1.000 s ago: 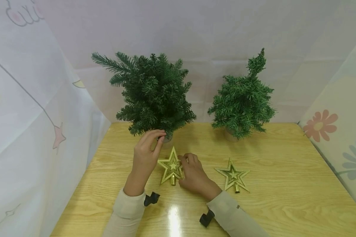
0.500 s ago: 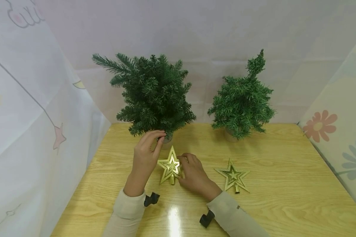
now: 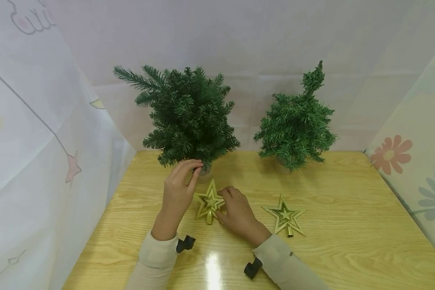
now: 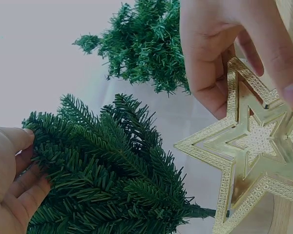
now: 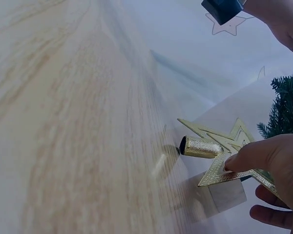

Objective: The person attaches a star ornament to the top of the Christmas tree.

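Free tabletop (image 3: 362, 225) runs right of the loose star (image 3: 285, 215) and through a gap between the larger tree (image 3: 192, 117) and smaller tree (image 3: 297, 125). The left grip (image 3: 178, 187), at the larger tree's near foliage, and the right grip (image 3: 237, 211) with its held star (image 3: 210, 202) obstruct that tree's front; the backdrop (image 3: 239, 40) closes the rear

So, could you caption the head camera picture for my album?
Left hand pinching tree foliage, right hand gripping a gold star, another star on the table.

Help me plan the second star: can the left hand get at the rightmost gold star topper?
Probably not directly: the right hand, gripping the other star topper, lies between the left hand and the rightmost topper.
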A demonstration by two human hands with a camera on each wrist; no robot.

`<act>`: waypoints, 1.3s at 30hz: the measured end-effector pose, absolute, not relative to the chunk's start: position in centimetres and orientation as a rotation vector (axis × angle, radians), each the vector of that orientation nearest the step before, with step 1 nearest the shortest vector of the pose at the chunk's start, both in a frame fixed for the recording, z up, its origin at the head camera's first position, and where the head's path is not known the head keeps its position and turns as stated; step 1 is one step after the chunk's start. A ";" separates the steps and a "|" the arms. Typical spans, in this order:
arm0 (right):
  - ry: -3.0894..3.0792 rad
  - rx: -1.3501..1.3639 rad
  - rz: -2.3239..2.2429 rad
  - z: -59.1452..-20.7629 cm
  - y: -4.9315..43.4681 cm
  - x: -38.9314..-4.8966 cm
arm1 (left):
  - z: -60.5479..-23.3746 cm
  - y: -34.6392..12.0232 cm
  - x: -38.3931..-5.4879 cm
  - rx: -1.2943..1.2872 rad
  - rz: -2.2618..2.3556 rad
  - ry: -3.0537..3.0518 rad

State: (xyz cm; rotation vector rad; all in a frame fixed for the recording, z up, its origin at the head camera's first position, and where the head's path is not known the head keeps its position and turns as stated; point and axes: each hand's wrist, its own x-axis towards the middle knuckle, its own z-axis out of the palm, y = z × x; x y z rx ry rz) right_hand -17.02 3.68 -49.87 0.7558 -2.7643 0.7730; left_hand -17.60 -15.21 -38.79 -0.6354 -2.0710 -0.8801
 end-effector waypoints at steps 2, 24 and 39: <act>-2.746 0.756 0.774 -49.9 3.6 -17.0 | -38.8 -15.2 -17.6 -0.635 -0.880 -2.069; -2.704 0.726 1.051 -48.6 3.4 -16.5 | -38.6 -15.2 -17.6 -0.639 -0.885 -2.063; -2.657 0.784 1.076 -48.5 3.4 -16.4 | -38.5 -15.2 -17.5 -0.649 -0.880 -2.070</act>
